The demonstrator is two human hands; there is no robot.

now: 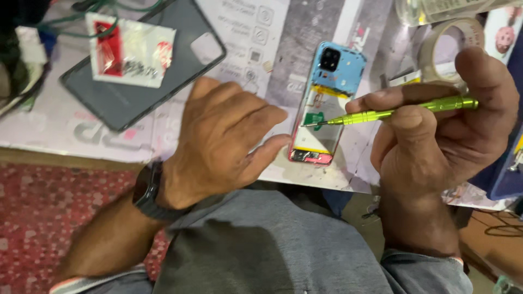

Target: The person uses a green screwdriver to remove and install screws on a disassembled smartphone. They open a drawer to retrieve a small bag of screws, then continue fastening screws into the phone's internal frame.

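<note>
Lime-green metal marks the precision screwdriver (pixel 397 111) that the right hand (pixel 441 136) grips, fingers curled closed round its handle and the thumb laid along the top. Its thin tip points left and rests on the middle of an opened smartphone (pixel 326 103), which lies back-up on the counter (pixel 49 125) with its blue camera frame at the far end and its battery and inner parts bare. The left hand (pixel 223 139) lies just left of the phone, palm down and loosely open, holding nothing; its fingertips come up against the phone's near left edge. A dark watch (pixel 146 191) sits on that wrist. Far left, a dark phone back cover (pixel 152 81) carries a small white and red packet (pixel 131 49). A clear tape roll (pixel 447 49) lies at the far right, behind the right hand.
</note>
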